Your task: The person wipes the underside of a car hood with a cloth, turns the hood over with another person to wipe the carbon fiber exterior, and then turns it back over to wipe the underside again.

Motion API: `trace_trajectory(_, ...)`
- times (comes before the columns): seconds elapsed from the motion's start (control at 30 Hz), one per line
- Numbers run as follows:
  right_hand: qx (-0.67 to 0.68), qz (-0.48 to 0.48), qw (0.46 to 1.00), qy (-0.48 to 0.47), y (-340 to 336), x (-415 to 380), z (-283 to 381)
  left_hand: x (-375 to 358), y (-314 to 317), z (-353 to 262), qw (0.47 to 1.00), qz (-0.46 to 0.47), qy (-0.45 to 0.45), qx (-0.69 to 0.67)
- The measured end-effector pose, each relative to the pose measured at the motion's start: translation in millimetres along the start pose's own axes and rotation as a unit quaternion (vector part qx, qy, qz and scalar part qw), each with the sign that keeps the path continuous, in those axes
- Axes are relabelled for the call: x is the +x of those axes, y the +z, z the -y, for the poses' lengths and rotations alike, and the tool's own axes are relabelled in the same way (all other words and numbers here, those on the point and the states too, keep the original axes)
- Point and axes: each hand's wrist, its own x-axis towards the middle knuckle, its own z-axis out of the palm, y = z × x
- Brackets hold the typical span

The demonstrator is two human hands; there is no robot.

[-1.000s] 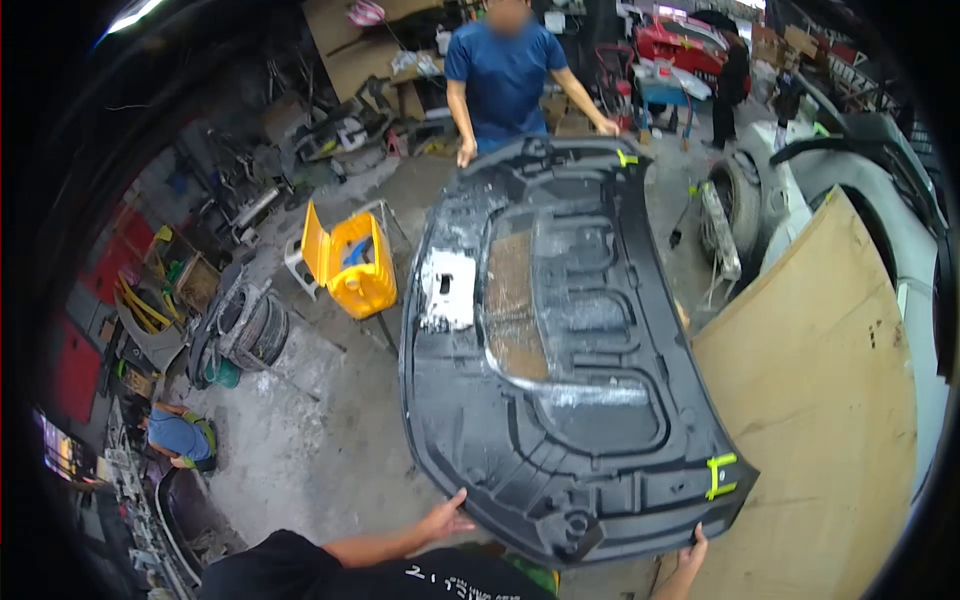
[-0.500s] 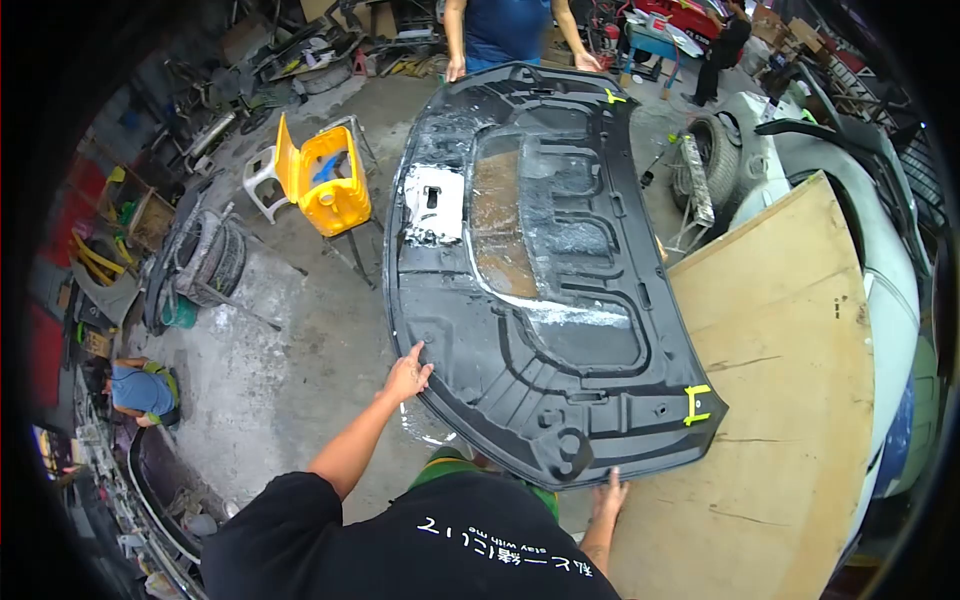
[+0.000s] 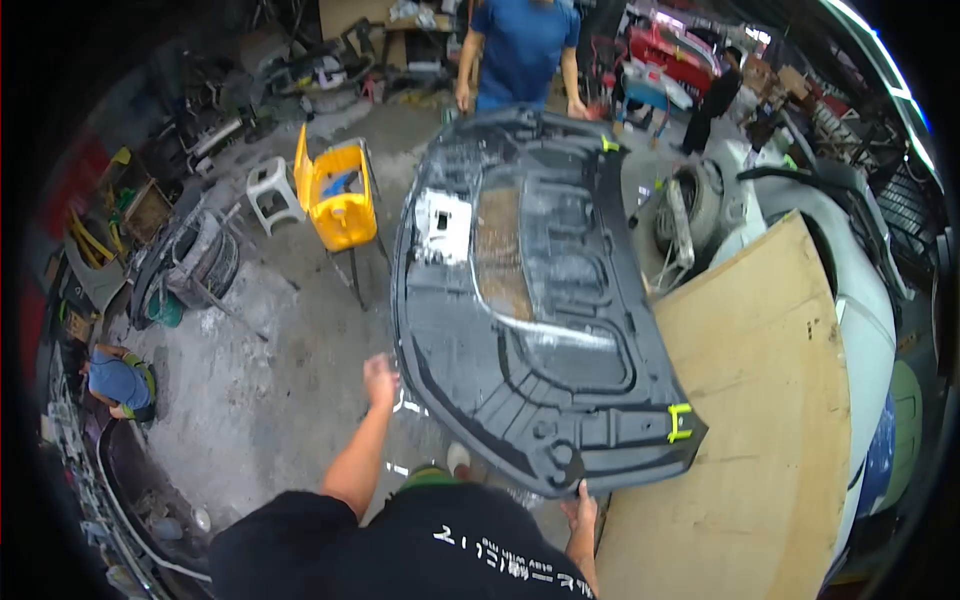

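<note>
A large car hood, its black ribbed underside facing up, spans the middle of the view. My right hand is closed on its near edge, thumb on top and the fingers below mostly hidden. My left hand, slightly blurred, is just off the hood's left rim with its fingers loosely extended and nothing in them. A white patch and a brown, scraped area mark the panel. Yellow-green tape sticks to the near right corner. At the far end stands a person in blue, hands beside the hood's edge.
A yellow open container and a white stool stand to the left. On the right, a wooden board leans against a pale car body. Another person crouches far left, near car parts. A wheel lies beyond the board.
My left hand has come off the hood and moved left. The hood sits slightly lower in view, and the far person's hands have drawn away from its corners. My right hand keeps its hold.
</note>
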Motion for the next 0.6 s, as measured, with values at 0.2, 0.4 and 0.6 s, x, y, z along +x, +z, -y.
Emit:
trace_trajectory(0.2, -0.002, -0.035, 0.998, 0.049, 2.7, 21.9, -15.1, -9.4, 23.2, 53.9, 0.898, 0.073, -0.314, -0.300)
trace_trajectory(0.4, 0.004, -0.047, 0.999, -0.010, 16.1, 22.7, -17.5, -28.5, 34.7, 53.9, 0.882, 0.193, -0.245, -0.353)
trace_trajectory(0.6, -0.008, -0.151, 0.987, -0.052, 3.8, 4.1, -40.2, -41.2, 13.5, 37.8, 0.866, 0.283, -0.239, -0.337)
